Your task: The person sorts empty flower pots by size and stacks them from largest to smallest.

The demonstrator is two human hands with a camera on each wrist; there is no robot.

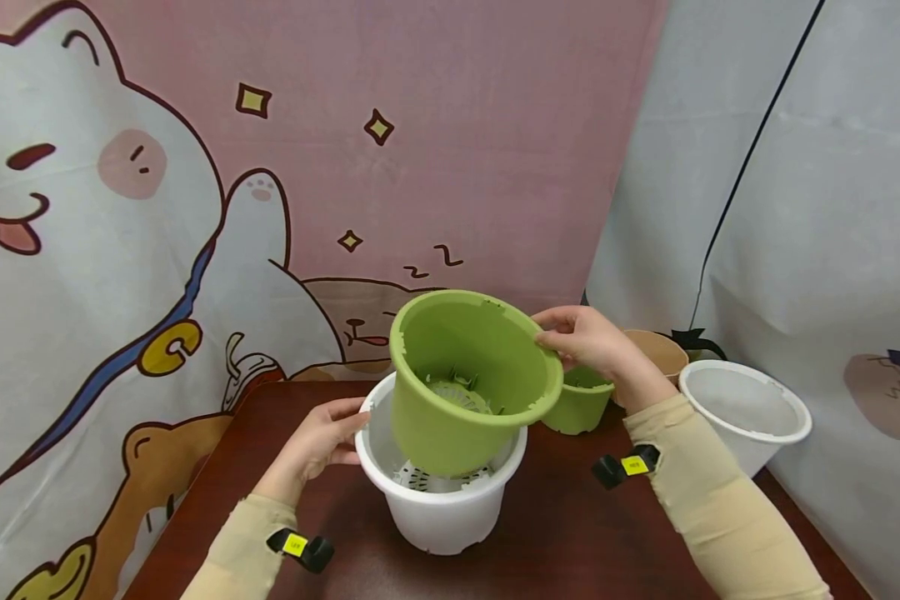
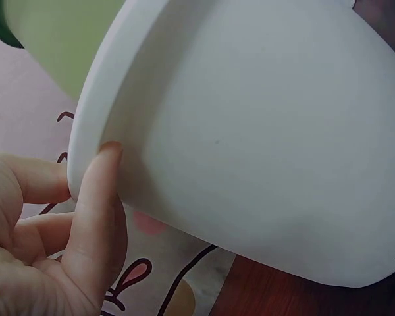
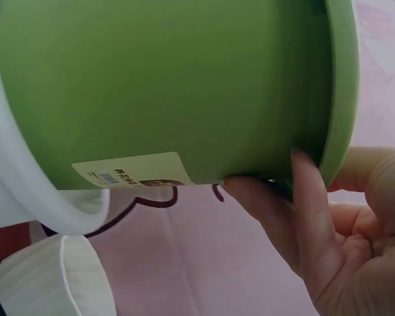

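Observation:
In the head view a green plastic plant pot (image 1: pixel 435 437) leans with its lower part inside the mouth of a white plant pot (image 1: pixel 446 521). My right hand (image 1: pixel 588 342) grips the green pot's rim on the right. On the left, my left hand (image 1: pixel 318 442) pinches the white pot's rim. The left wrist view has the thumb and fingers of that hand (image 2: pixel 72 217) on either side of the white rim (image 2: pixel 95 99). In the right wrist view, fingers curl round the green rim (image 3: pixel 342 92), and a paper label (image 3: pixel 131 172) shows on the pot's side.
Beyond my right hand, a second green pot (image 1: pixel 579 408) stands on the dark red table (image 1: pixel 570 517). Near it are a tan pot (image 1: pixel 656 350) and another white pot (image 1: pixel 746 404), at the table's right edge. A cartoon-printed cloth (image 1: pixel 450 150) hangs behind the table.

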